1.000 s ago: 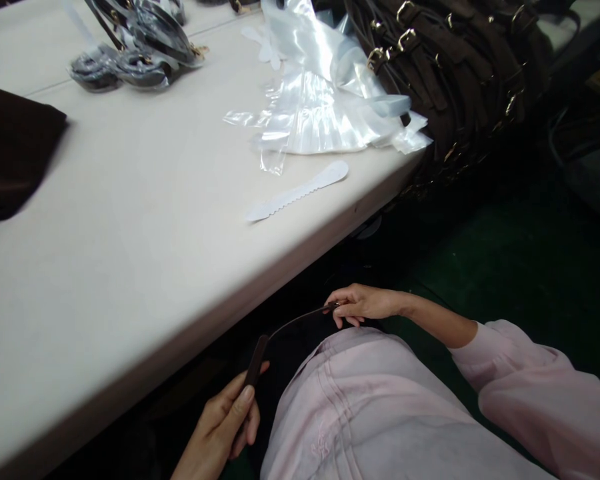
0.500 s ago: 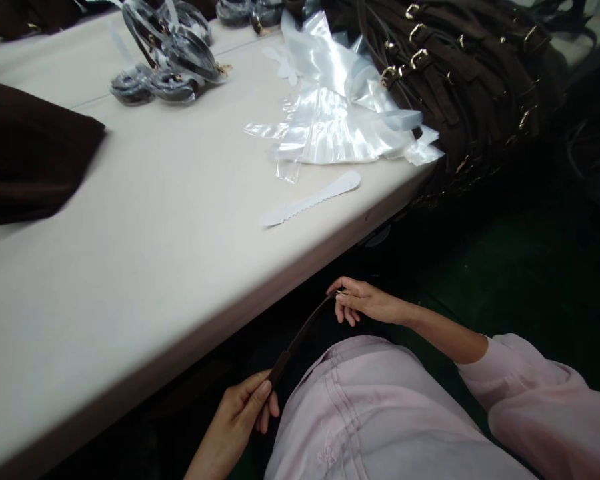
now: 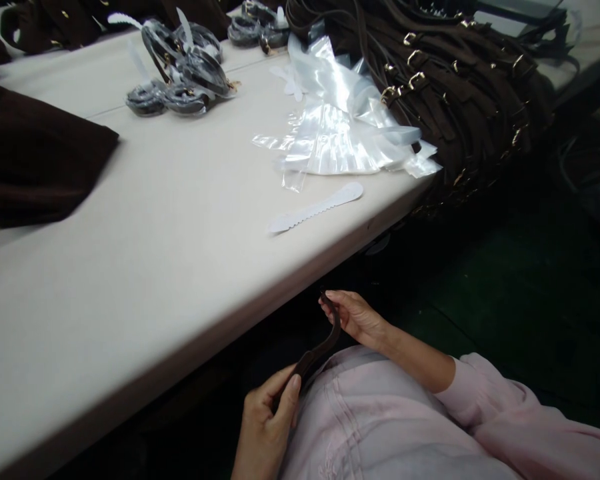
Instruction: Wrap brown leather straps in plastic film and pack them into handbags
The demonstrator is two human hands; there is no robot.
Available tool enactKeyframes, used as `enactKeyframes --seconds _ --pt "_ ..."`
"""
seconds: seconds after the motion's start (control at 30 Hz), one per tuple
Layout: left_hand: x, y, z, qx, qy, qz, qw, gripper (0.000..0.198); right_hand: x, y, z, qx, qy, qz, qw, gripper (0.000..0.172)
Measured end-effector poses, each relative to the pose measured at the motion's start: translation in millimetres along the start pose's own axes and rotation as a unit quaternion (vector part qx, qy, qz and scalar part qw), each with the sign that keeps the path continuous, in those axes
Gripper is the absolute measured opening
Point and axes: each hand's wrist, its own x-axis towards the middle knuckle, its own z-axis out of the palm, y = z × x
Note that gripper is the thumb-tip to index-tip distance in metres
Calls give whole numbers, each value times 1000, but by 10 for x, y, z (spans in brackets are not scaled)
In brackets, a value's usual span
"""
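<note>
A dark brown strap (image 3: 325, 345) runs between my two hands, just off the front edge of the table and before the pink top. My left hand (image 3: 270, 413) is closed on its nearer, thicker part, thumb laid along it. Farther out, my right hand (image 3: 355, 317) pinches the strap close to its far end, and the strap bends in a curve between the two. On the table beyond lie a white paper strip with one toothed edge (image 3: 317, 208) and a fanned pile of clear plastic bags (image 3: 335, 133).
Many brown straps with gold buckles (image 3: 460, 100) are heaped at the table's right end. Coiled straps in clear wrap (image 3: 185, 73) stand toward the back. Dark brown fabric (image 3: 40, 153) lies at the left. The white table (image 3: 155, 267) has a long front edge beside my hands.
My left hand has moved right and the hands are closer together. The strap has gone from nearly straight to bent. My right hand's fingers have closed more around its end. The view has shifted slightly.
</note>
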Motion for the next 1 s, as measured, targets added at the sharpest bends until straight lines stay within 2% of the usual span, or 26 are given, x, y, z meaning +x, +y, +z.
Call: enactKeyframes --seconds 0.07,0.17,0.23,0.3,0.4,0.53,0.63,0.73,0.9,1.0 --pt "-7 2 4 -5 3 6 1000 49 -17 27 20 32 10 7 999 32" --pt "20 -17 -32 -25 -39 14 999 46 -41 -29 5 48 -5 -18 999 29" --pt "77 -12 -51 -51 -74 12 996 47 -75 -100 6 30 -41 -49 998 29" --pt "167 41 -46 -84 -75 15 994 49 -131 -162 41 2 -93 -56 994 30" --pt "335 246 8 -128 -54 63 988 48 -248 -195 145 -62 -181 -6 981 32" --pt "506 630 98 -156 -81 111 978 47 -388 -166 286 -169 -245 6 955 31" --pt "542 812 144 -161 -65 120 978 35 -441 -142 359 -199 -236 -12 951 27" --pt "538 881 140 -173 -48 135 974 32 -476 -56 411 -180 -210 -11 961 23" --pt "585 1007 0 -230 33 219 948 27 -578 283 474 -140 -279 110 943 29" --pt "618 1043 -112 -179 36 216 959 29 -613 365 496 -152 -294 100 938 37"
